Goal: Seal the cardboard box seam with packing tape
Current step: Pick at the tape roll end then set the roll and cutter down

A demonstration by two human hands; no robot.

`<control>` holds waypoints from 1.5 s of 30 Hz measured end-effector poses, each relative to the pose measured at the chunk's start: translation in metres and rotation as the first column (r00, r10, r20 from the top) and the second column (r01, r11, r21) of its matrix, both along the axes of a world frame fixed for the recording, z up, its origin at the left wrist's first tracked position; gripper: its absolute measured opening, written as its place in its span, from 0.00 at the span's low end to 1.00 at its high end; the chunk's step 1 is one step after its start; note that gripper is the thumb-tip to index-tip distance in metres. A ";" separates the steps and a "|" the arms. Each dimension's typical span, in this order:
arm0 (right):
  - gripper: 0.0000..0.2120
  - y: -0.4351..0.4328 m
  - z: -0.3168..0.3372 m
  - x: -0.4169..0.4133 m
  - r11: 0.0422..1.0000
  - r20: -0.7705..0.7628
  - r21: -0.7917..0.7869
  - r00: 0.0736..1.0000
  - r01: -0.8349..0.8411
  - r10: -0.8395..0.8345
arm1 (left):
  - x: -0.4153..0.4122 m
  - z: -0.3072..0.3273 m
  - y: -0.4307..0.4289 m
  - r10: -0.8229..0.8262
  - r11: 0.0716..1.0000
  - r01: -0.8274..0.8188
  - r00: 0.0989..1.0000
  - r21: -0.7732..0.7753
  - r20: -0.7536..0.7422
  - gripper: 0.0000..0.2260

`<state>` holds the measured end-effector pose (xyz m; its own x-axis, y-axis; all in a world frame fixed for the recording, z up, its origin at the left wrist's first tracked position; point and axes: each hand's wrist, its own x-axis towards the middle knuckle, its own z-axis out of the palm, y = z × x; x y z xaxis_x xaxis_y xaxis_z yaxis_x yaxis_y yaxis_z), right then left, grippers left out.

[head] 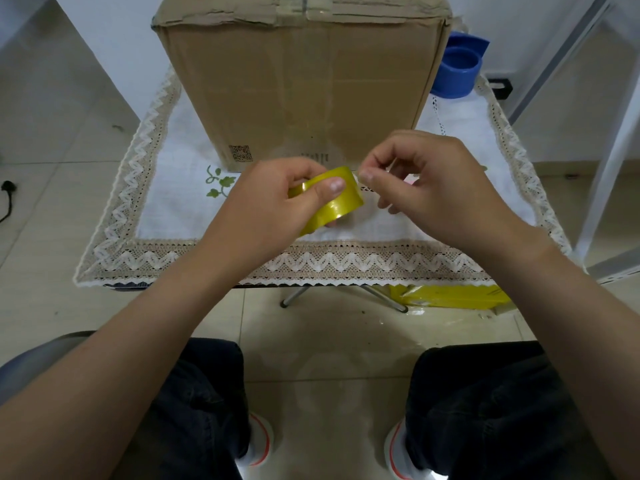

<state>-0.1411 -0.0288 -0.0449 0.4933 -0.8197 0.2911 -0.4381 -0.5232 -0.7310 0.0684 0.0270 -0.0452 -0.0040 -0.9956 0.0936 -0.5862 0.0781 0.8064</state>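
hands on tape roll (pixel 332 199), cardboard box (pixel 304 88) behind, blue bowl (pixel 459 69) beside

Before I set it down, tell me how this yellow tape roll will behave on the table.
The tape roll is round, so on edge it would probably roll. Its glossy surface looks slippery. Held by the left hand, it seems light.
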 end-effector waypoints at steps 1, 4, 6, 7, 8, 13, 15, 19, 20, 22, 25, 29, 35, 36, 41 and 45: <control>0.06 0.000 -0.001 0.000 0.999 0.040 0.049 0.999 0.018 -0.020 | 0.001 0.000 0.000 0.007 1.000 -0.007 1.000 -0.001 -0.020 0.11; 0.09 0.003 -0.004 0.003 0.981 0.138 0.191 0.989 0.033 -0.060 | 0.001 -0.001 0.001 0.013 1.000 -0.013 0.998 0.003 -0.064 0.11; 0.13 0.003 -0.005 0.004 0.964 0.195 0.262 0.975 0.048 -0.102 | 0.000 -0.002 0.002 0.005 1.000 -0.004 0.997 0.004 -0.077 0.10; 0.14 0.002 -0.004 0.004 0.959 0.208 0.279 0.971 0.054 -0.116 | -0.001 -0.002 0.002 0.003 1.000 -0.002 0.996 0.005 -0.087 0.09; 0.12 0.001 -0.004 0.004 0.960 0.205 0.274 0.972 0.057 -0.116 | -0.001 -0.002 0.002 0.003 1.000 -0.002 0.996 0.005 -0.095 0.09; 0.02 0.002 -0.006 0.007 0.979 0.148 0.173 0.980 0.110 -0.136 | -0.005 -0.001 0.004 0.002 1.000 -0.001 0.994 0.012 -0.106 0.08; 0.03 0.001 -0.007 0.008 0.979 0.113 0.140 0.979 0.151 -0.167 | -0.006 0.000 0.005 -0.020 0.999 0.025 0.991 0.038 -0.129 0.08; 0.04 0.001 -0.006 0.008 0.978 0.052 0.085 0.979 0.191 -0.196 | -0.008 0.002 0.005 -0.003 0.999 0.010 0.990 0.046 -0.138 0.05; 0.04 0.001 -0.006 0.009 0.979 0.030 0.063 0.980 0.195 -0.197 | -0.008 0.003 0.005 0.008 0.999 -0.003 0.992 0.039 -0.129 0.04; 0.06 0.002 -0.004 0.009 0.978 0.005 0.037 0.979 0.204 -0.204 | -0.010 0.004 0.005 0.026 0.999 -0.022 0.993 0.033 -0.111 0.04; 0.07 0.004 0.000 0.009 0.977 -0.016 0.034 0.978 0.209 -0.209 | -0.012 0.006 0.004 0.050 0.999 -0.049 0.995 0.011 -0.084 0.05; 0.07 0.007 0.006 0.010 0.974 -0.018 0.030 0.975 0.222 -0.222 | -0.014 0.005 0.004 0.091 0.996 -0.092 0.994 -0.021 -0.057 0.08; 0.07 0.010 0.008 0.011 0.973 -0.035 -0.010 0.972 0.232 -0.232 | -0.016 0.005 0.003 0.132 0.991 -0.132 0.991 -0.010 -0.027 0.09; 0.07 0.009 0.008 0.011 0.973 -0.036 -0.015 0.972 0.230 -0.231 | -0.016 0.005 0.004 0.135 0.991 -0.135 0.991 -0.004 -0.022 0.09; 0.08 0.007 0.006 0.011 0.974 -0.040 -0.009 0.973 0.226 -0.226 | -0.017 0.004 0.003 0.157 0.988 -0.157 0.987 -0.009 0.027 0.09; 0.07 0.006 0.007 0.012 0.975 -0.061 -0.006 0.973 0.222 -0.221 | -0.017 0.004 0.002 0.165 0.986 -0.161 0.980 -0.047 0.111 0.11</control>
